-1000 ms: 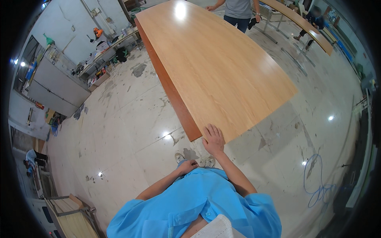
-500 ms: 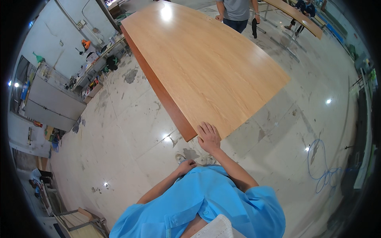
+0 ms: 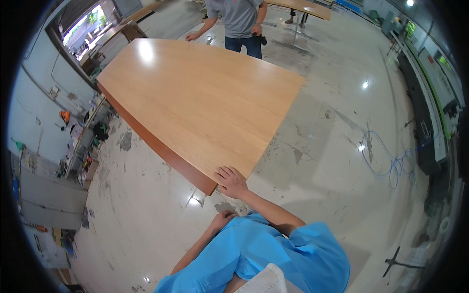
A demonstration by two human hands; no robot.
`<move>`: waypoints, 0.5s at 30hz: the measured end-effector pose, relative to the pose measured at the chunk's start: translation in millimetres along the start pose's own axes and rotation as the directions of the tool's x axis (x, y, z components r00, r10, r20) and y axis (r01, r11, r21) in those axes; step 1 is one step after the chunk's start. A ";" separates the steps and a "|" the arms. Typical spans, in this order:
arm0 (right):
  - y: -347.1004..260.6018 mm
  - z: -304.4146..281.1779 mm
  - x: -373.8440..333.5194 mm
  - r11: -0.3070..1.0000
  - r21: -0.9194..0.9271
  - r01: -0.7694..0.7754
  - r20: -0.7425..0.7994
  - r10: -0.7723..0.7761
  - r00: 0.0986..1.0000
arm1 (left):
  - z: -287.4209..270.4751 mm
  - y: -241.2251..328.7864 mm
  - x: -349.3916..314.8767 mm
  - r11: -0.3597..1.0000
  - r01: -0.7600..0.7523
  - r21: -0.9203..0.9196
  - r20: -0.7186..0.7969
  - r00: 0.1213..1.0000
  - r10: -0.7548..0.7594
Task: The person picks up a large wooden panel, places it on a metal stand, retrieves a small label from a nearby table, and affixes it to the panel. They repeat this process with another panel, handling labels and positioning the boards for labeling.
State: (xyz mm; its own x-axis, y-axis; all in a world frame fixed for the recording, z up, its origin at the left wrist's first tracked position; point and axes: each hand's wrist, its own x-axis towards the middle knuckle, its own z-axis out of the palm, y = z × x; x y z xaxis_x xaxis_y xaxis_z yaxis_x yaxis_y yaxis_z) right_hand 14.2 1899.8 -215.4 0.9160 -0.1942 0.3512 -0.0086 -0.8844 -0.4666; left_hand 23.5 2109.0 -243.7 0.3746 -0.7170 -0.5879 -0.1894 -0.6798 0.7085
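My right hand (image 3: 232, 181) lies flat, fingers stretched, on the near corner of a large light wood-grain tabletop (image 3: 200, 102). Beneath its left edge shows a darker reddish-brown board (image 3: 161, 149), set partly under the top. My left hand (image 3: 225, 218) is bent in at my waist against the hem of my blue shirt (image 3: 224, 244). Its fingers are mostly hidden there, and I see nothing held in it.
A person in a grey shirt (image 3: 237, 19) stands at the far side, one hand by the tabletop's edge. Another wooden table (image 3: 303, 7) is behind. A blue hose (image 3: 391, 168) coils on the floor at right. A cluttered bench (image 3: 88, 122) lines the left wall.
My view has turned right and lifted, so the tabletop appears further left and lower. More of the person in grey shows. My right hand stays on the tabletop's corner.
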 end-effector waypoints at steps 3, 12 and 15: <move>-6.2 -1.2 -6.9 0.999 0.021 -0.037 -0.041 0.038 0.998 | -19.1 32.4 -10.6 0.972 -0.165 -0.165 0.083 0.980 0.180; -15.1 -6.4 -145.4 0.953 -0.131 -0.272 -0.027 0.271 0.962 | -63.1 101.6 -5.3 0.870 -0.353 -0.345 -0.049 0.932 0.358; 7.6 34.8 -238.8 0.551 0.065 -0.832 0.184 0.813 0.553 | -67.2 111.2 11.9 0.879 -0.466 -0.096 -0.161 0.879 0.449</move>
State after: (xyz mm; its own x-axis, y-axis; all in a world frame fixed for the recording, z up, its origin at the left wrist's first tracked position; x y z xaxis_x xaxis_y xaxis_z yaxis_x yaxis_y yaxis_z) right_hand -190.7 1954.2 -331.0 0.5734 -0.7478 -0.3347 -0.7405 -0.2983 -0.6023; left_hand 67.9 2035.3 -145.6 0.3901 -0.9107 -0.1361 -0.2542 -0.2486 0.9347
